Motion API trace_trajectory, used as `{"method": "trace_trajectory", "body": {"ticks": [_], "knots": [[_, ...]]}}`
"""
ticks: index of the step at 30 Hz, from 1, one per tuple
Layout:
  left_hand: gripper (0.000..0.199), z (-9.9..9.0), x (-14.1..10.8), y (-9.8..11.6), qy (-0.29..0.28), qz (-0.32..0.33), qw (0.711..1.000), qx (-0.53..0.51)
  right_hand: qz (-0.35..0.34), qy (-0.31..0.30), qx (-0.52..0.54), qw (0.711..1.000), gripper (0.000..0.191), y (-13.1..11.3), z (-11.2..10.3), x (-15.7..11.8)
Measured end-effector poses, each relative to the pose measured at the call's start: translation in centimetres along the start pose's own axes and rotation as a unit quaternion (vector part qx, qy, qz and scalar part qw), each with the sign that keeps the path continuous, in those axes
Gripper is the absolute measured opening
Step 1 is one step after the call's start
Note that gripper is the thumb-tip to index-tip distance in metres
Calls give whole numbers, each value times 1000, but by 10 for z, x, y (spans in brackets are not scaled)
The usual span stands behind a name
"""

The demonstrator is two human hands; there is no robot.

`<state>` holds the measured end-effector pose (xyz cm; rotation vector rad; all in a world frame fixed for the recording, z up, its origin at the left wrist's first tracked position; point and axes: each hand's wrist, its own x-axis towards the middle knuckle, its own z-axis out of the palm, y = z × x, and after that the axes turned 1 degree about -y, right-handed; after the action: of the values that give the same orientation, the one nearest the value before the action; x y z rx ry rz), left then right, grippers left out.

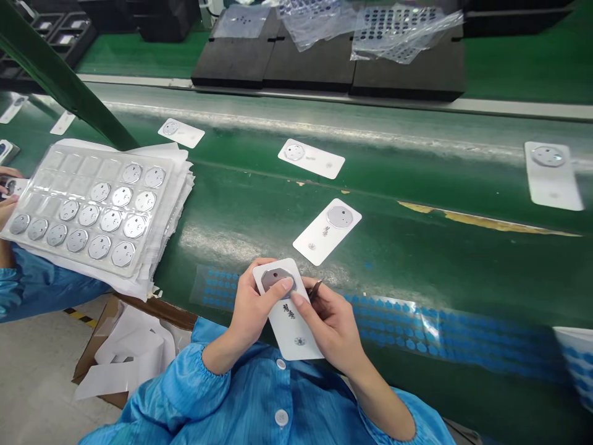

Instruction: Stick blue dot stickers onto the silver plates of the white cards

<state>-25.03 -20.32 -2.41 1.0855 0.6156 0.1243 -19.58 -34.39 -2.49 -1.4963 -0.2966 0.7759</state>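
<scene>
My left hand (257, 303) is closed round the upper left of a white rectangular panel (296, 339), its thumb pressing on the silver octagonal plate (273, 276) at the top. Black lettering and a small round print lie below that plate. From the right, my right hand (331, 321) grips the same panel, thumb at the plate's lower edge. Its fingers also hold a dark slim tool (315, 289) that looks like tweezers, mostly hidden. Just beyond my hands, a similar white panel (319, 247) lies flat on the green bench.
More white panels (319, 165) lie along the green conveyor (231, 142). At left, a clear tray (55, 210) of silver plates rests on stacked paper, near another person's hand (7, 210). Sheets of blue stickers (393, 321) line the front edge. Black foam blocks (306, 68) stand behind.
</scene>
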Motion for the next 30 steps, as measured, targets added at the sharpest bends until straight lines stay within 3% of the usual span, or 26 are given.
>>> {"method": "trace_trajectory", "body": {"ticks": [4,6,11,14,17,19,22,25,27,30], "knots": [[43,8,-3,-4,15,-38,994,-100,-11,-3,4,1000,31,1,6,4],[45,8,-2,-1,34,-23,992,-123,-17,-21,0,1000,29,0,8,4],[52,-2,12,14,153,40,976,-149,-45,-42,-78,995,38,3,11,-2],[61,-8,22,19,129,30,977,-165,-47,-24,-105,993,41,2,2,9],[81,-13,24,19,42,55,984,-164,-58,63,-132,988,40,-11,-36,43],[86,-18,20,18,15,70,988,-138,-81,180,-155,968,49,-30,-80,73],[77,-28,11,12,43,49,993,-94,-95,287,-182,936,60,-63,-153,114],[64,-36,2,7,62,35,993,-89,-61,346,-231,907,56,-89,-210,141],[58,-41,-4,6,70,43,993,-90,-27,362,-280,889,47,-96,-231,156],[54,-46,-12,7,84,54,992,-79,4,355,-349,867,35,-92,-233,181]]}}
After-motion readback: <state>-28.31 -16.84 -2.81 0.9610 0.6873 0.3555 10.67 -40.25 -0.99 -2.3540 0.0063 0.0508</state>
